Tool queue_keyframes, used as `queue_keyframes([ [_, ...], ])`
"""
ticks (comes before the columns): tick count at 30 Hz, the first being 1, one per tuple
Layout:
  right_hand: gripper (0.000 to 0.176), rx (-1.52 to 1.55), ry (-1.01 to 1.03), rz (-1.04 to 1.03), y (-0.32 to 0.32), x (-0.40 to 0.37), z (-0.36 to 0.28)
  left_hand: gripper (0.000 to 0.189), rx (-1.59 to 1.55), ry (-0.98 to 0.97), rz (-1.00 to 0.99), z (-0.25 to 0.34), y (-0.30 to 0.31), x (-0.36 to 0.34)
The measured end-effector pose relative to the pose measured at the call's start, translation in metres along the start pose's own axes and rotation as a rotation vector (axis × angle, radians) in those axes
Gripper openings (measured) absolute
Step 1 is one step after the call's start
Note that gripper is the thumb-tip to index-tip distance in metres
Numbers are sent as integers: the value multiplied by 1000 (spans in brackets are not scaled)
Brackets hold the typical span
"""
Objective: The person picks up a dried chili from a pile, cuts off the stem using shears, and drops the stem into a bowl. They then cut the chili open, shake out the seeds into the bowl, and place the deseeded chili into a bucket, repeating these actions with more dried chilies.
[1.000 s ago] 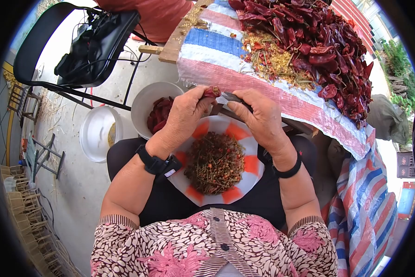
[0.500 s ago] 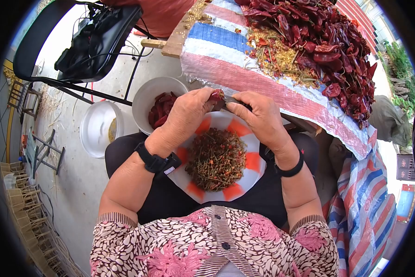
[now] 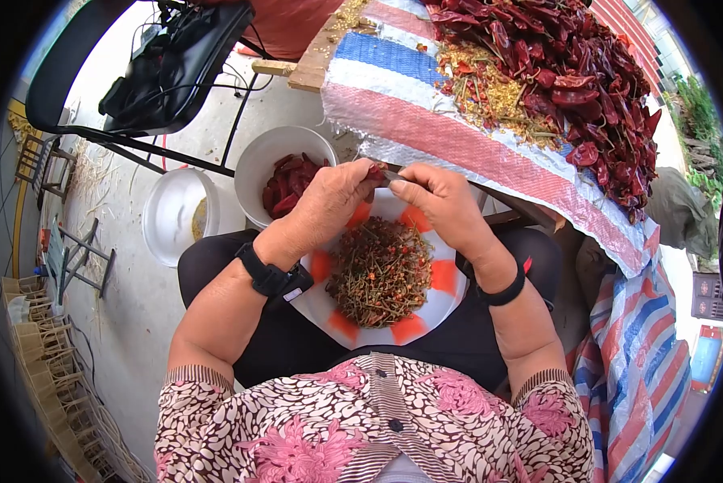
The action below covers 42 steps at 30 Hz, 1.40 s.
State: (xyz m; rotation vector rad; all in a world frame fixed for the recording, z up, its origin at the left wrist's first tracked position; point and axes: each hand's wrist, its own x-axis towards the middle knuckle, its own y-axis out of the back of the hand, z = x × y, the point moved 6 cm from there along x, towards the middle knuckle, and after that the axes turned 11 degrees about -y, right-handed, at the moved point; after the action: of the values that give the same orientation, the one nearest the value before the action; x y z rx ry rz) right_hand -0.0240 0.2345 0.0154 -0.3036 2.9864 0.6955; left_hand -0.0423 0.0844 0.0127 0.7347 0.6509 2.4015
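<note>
My left hand [image 3: 336,193] is closed in a pinch on a dried red chili [image 3: 375,171], which shows at its fingertips. My right hand [image 3: 444,201] is closed on a small bladed tool [image 3: 391,175]; a bit of dull metal shows at the chili, and the rest is hidden by my fingers. The fingertips of both hands are close together. Below them, a white basin [image 3: 364,332] with orange-red patches rests on my lap, holding a heap of chili stems and bits [image 3: 378,278]. Left of my hands stands a white bucket [image 3: 249,177] with red chilies [image 3: 291,183] in it.
A large heap of dried chilies [image 3: 563,88] lies on a striped woven sheet [image 3: 426,121] over a table, with yellow seeds [image 3: 498,88] beside it. A shallow white tub [image 3: 164,217], a black chair [image 3: 55,97] and a small folding stool [image 3: 84,258] stand at the left.
My hands have drawn slightly lower at the chili, and less of the tool's dark part shows. The whole view has shifted a little.
</note>
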Motion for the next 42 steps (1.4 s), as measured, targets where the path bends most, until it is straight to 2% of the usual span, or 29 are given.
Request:
queue_keyframes([
  [1,25,192,-83,-106,-5,2,7,10,29,-22,1,1,1,0],
  [4,28,619,-528,-409,-9,-11,6,9,66,-70,44,0,1,-1],
  [7,29,868,-573,-517,-16,-11,7,7,64,-105,13,5,-1,-2],
  [10,31,370,-402,-276,-5,-2,2,4,-117,-33,60,4,0,-2],
  [13,31,193,-51,-30,7,3,-6,8,-254,113,9,2,2,-1],
  [16,30,-89,-27,-1,18,-2,-22,10,-304,152,5,-2,0,-2],
  [19,27,-231,27,91,21,-4,-19,12,-271,116,62,-3,7,-1],
  [22,27,-209,30,101,21,-7,-21,12,-298,34,102,-2,8,-1],
  [26,27,-288,29,138,20,-10,-25,12,-234,13,52,3,7,-1],
  [28,26,-356,55,169,20,-12,-31,12,-236,57,-10,2,7,-2],
  [34,23,-575,211,183,15,-15,-39,14,-77,-93,-8,-2,7,-6],
  [37,21,-644,324,183,13,-17,-41,10,-156,6,-117,-6,3,-9],
  [42,20,-773,347,127,1,-22,-43,8,-67,10,-227,-7,-1,-14],
])
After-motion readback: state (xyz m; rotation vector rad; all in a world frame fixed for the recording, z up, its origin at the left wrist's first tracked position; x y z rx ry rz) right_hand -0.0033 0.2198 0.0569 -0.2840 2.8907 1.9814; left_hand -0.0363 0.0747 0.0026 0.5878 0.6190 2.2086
